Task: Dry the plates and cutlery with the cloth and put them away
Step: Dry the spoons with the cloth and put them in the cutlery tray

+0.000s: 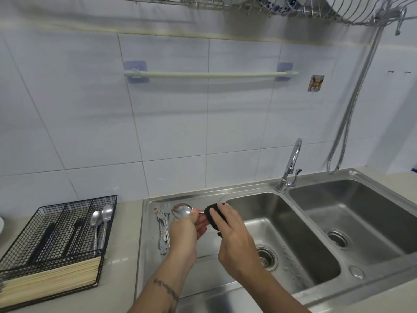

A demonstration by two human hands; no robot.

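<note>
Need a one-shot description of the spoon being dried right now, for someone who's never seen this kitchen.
Start at the steel double sink and go to its flat draining board on the left. Above the forks lying there, the left hand holds the spoon up by its neck while the right hand wraps a black cloth round its handle. It is the only cutlery off a surface; the other spoons lie in the wire tray.

Spoon (182, 210) (shiny) handle wrapped in dark cloth (214, 216).

Both forearms reach forward; the left hand (184, 229) and right hand (228, 231) meet, fingers curled in grips.
</note>
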